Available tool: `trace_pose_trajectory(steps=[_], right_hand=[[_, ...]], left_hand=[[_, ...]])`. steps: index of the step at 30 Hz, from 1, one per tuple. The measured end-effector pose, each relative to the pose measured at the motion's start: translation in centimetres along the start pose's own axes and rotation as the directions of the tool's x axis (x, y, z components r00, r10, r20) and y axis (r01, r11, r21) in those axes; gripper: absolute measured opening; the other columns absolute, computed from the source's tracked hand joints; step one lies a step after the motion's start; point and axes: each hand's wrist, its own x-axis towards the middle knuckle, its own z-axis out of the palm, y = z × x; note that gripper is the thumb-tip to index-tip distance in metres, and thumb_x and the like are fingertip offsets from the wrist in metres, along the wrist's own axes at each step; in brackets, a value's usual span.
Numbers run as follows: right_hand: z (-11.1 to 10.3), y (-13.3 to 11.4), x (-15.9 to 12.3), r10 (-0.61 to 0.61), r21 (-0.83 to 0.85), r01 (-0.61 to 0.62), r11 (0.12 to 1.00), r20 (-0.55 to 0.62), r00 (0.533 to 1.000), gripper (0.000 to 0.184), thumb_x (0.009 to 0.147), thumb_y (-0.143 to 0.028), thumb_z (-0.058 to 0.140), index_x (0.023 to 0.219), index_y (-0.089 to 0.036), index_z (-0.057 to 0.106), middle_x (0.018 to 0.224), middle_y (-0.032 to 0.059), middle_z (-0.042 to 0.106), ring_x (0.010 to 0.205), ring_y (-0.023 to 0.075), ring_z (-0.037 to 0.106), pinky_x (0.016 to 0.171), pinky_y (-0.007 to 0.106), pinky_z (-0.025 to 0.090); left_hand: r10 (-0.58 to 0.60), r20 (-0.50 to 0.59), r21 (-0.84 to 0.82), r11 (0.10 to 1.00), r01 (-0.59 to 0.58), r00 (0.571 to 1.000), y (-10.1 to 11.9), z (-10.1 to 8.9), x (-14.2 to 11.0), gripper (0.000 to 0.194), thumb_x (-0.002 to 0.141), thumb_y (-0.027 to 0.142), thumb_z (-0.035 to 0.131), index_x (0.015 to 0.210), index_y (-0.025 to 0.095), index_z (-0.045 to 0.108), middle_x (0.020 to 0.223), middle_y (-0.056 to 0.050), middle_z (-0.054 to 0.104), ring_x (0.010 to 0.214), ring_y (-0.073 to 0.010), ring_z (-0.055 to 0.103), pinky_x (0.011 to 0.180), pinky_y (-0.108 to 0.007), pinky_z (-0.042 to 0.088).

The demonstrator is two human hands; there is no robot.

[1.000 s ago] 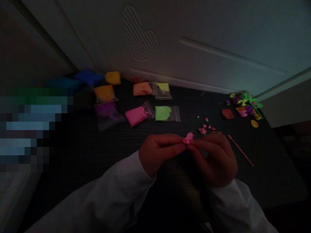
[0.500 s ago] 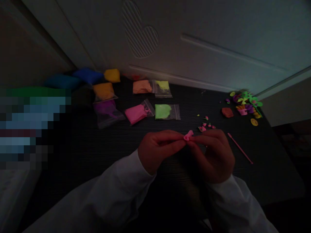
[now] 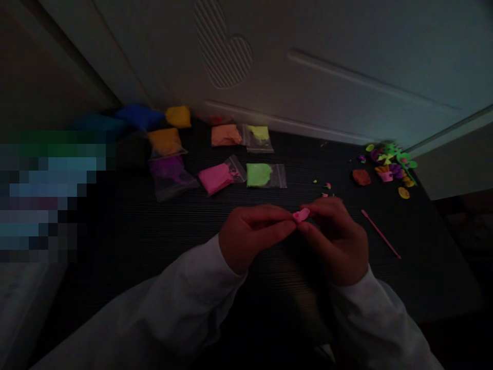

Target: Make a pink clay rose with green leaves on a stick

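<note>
A small pink piece of modelling clay (image 3: 301, 215), curled like a petal or little cup, is between my two hands above the dark table (image 3: 185, 226). My left hand (image 3: 254, 234) pinches its left end between thumb and forefinger. On the other side my right hand (image 3: 337, 239) has its thumb below and a fingertip above the clay, closed lightly around it. Just behind my right hand lie tiny pink and green clay bits (image 3: 327, 186), some hidden by the fingers. A thin pink modelling stick (image 3: 381, 234) rests on the table to the right.
Bags of pink clay (image 3: 216, 179), green clay (image 3: 259, 175), purple clay (image 3: 167, 169) and orange clay (image 3: 165, 141) lie at the left and middle. Finished small clay figures (image 3: 389, 164) cluster at the far right beside a reddish lump (image 3: 361, 177). A white panel (image 3: 308, 92) stands behind.
The pink clay has turned between my fingers and looks more cupped. My right hand has shifted slightly left and up, covering more of the clay bits behind it.
</note>
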Motion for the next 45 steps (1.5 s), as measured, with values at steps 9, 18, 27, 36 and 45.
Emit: trace_pose_trajectory(steps=[9, 18, 27, 36, 45], right_hand=[[0.1, -0.1, 0.0, 0.061, 0.143, -0.067, 0.987, 0.046, 0.997, 0.012, 0.068, -0.020, 0.058, 0.079, -0.021, 0.057, 0.074, 0.0000, 0.054, 0.070, 0.0118, 0.049, 0.061, 0.027, 0.040], [0.3, 0.2, 0.1, 0.148, 0.248, -0.170, 0.954, 0.106, 0.983, 0.009, 0.067, -0.021, 0.059, 0.076, -0.020, 0.057, 0.072, -0.0007, 0.052, 0.067, 0.0106, 0.048, 0.058, 0.026, 0.039], [0.4, 0.1, -0.1, 0.265, 0.305, -0.302, 0.903, 0.159, 0.951, 0.011, 0.068, -0.022, 0.059, 0.079, -0.023, 0.059, 0.074, -0.0015, 0.052, 0.069, 0.0097, 0.048, 0.060, 0.024, 0.037], [1.0, 0.4, -0.4, 0.276, 0.325, -0.295, 0.899, 0.105, 0.955, 0.013, 0.068, -0.022, 0.059, 0.080, -0.026, 0.061, 0.076, -0.0011, 0.054, 0.069, 0.0107, 0.049, 0.059, 0.025, 0.038], [1.1, 0.3, -0.5, 0.317, 0.315, -0.337, 0.887, 0.116, 0.941, 0.015, 0.070, -0.023, 0.057, 0.084, -0.027, 0.061, 0.078, -0.0009, 0.056, 0.072, 0.0112, 0.051, 0.060, 0.026, 0.039]], left_hand=[[-0.042, 0.012, -0.024, 0.999, 0.042, 0.999, 0.1, 0.1, 0.3, 0.012, 0.064, 0.021, 0.059, 0.074, 0.017, 0.066, 0.077, -0.001, 0.065, 0.070, -0.0104, 0.057, 0.065, -0.019, 0.044], [-0.025, 0.032, -0.004, 1.000, 0.025, 0.999, -0.1, 0.0, 0.4, 0.013, 0.065, 0.021, 0.059, 0.075, 0.017, 0.064, 0.077, -0.001, 0.064, 0.071, -0.0104, 0.057, 0.067, -0.020, 0.043], [0.046, -0.011, 0.023, 0.999, -0.045, 0.999, -0.6, 0.0, 0.5, 0.010, 0.064, 0.021, 0.059, 0.072, 0.016, 0.063, 0.072, 0.000, 0.063, 0.070, -0.0097, 0.057, 0.067, -0.020, 0.045], [0.126, -0.052, 0.110, 0.987, -0.119, 0.991, -0.9, -0.1, 0.6, 0.010, 0.065, 0.022, 0.059, 0.073, 0.015, 0.061, 0.072, 0.000, 0.062, 0.068, -0.0090, 0.056, 0.064, -0.019, 0.045], [0.224, -0.096, 0.249, 0.949, -0.195, 0.970, -1.1, -0.1, 0.6, 0.011, 0.066, 0.023, 0.058, 0.074, 0.016, 0.060, 0.071, 0.001, 0.062, 0.065, -0.0080, 0.055, 0.060, -0.018, 0.044]])
